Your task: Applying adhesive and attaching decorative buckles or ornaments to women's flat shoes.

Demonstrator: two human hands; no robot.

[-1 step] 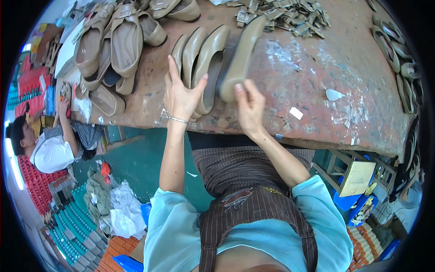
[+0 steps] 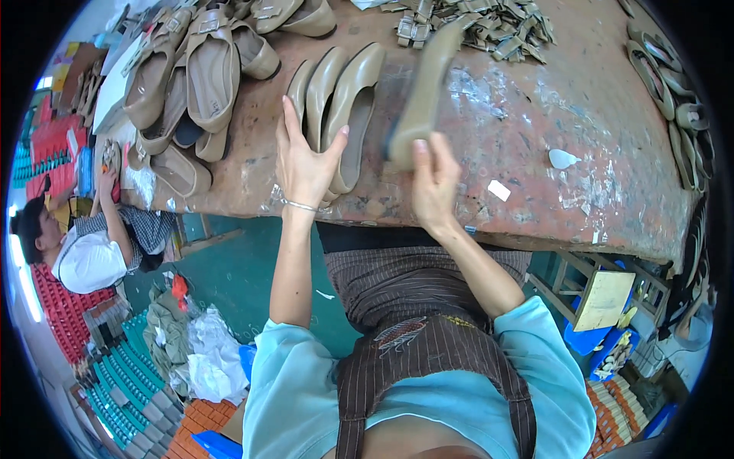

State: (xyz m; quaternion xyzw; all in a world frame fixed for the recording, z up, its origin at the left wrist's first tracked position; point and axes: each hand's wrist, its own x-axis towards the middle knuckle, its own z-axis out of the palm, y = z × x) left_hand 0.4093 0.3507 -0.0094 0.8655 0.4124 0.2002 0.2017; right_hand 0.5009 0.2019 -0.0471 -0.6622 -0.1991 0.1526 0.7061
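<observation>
My right hand (image 2: 434, 183) grips the heel end of a beige flat shoe (image 2: 424, 84), which is tilted up off the table and blurred. My left hand (image 2: 306, 164) is spread open, with its palm and fingers against a row of three beige shoes (image 2: 353, 99) standing on edge near the table's front. A thin bracelet sits on my left wrist. The worn, paint-stained wooden table (image 2: 535, 138) carries everything.
A heap of beige buckled shoes (image 2: 199, 69) fills the table's left end. Small strap-and-buckle pieces (image 2: 489, 27) lie piled at the back. Flat soles (image 2: 673, 99) line the right edge. A person (image 2: 92, 252) sits at the far left. A wooden stool (image 2: 604, 298) stands below right.
</observation>
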